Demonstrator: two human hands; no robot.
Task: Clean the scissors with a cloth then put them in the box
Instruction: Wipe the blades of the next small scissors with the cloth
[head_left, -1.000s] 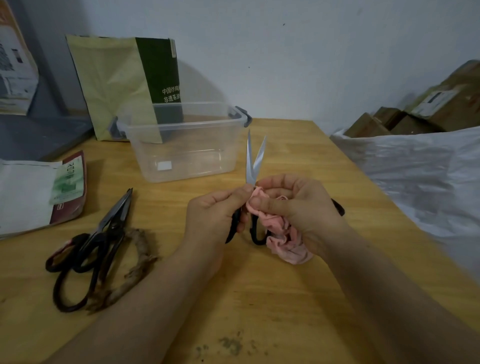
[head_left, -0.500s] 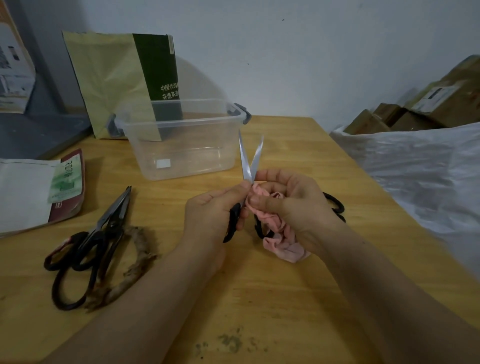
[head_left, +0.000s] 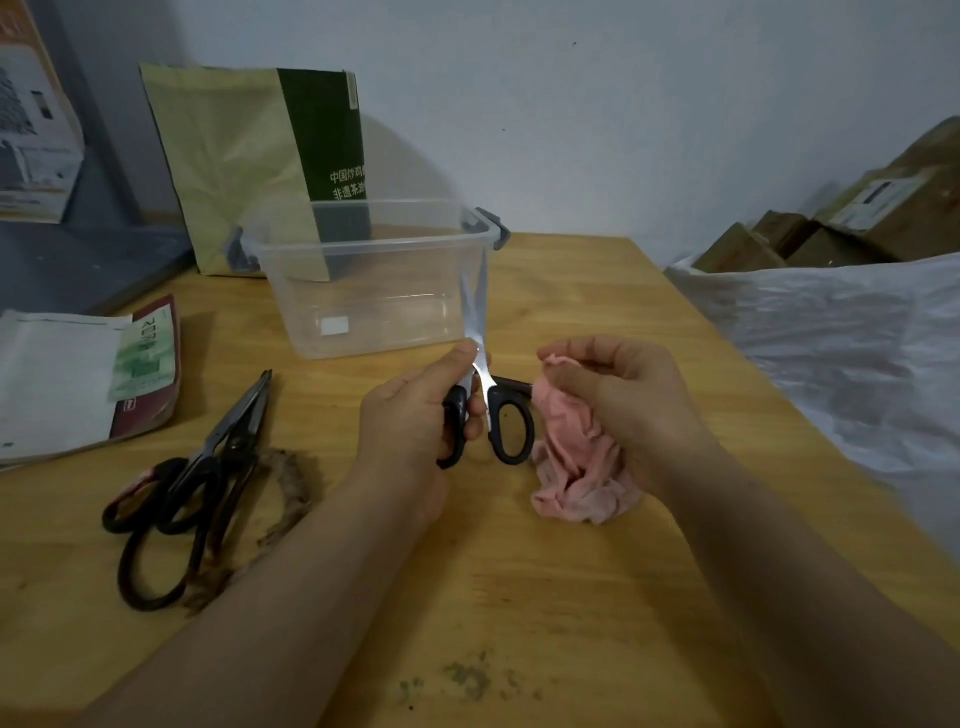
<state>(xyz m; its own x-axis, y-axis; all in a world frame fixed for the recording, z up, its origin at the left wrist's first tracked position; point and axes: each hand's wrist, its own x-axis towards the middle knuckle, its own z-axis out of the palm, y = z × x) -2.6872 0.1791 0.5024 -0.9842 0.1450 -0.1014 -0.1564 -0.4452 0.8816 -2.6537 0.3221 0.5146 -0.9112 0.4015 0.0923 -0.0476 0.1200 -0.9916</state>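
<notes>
My left hand (head_left: 415, 415) grips a pair of black-handled scissors (head_left: 485, 395) by one handle, blades slightly apart and pointing up toward the clear plastic box (head_left: 311, 312). My right hand (head_left: 628, 405) holds a crumpled pink cloth (head_left: 571, 467) just right of the scissors, apart from the blades. The cloth hangs down to the wooden table (head_left: 519, 597). The box stands open behind the scissors; I see nothing inside it but a small label on its wall.
Several dark, worn scissors (head_left: 197, 478) lie on a frayed rope at the left. A paper packet (head_left: 67, 374) lies at the far left, and a green bag (head_left: 260, 166) stands behind the box. A white plastic sack (head_left: 831, 353) borders the table's right edge, with cardboard boxes (head_left: 857, 218) behind it.
My right hand has pulled the cloth off the blades and moved right. The scissors stay in my left hand, their blades now bare.
</notes>
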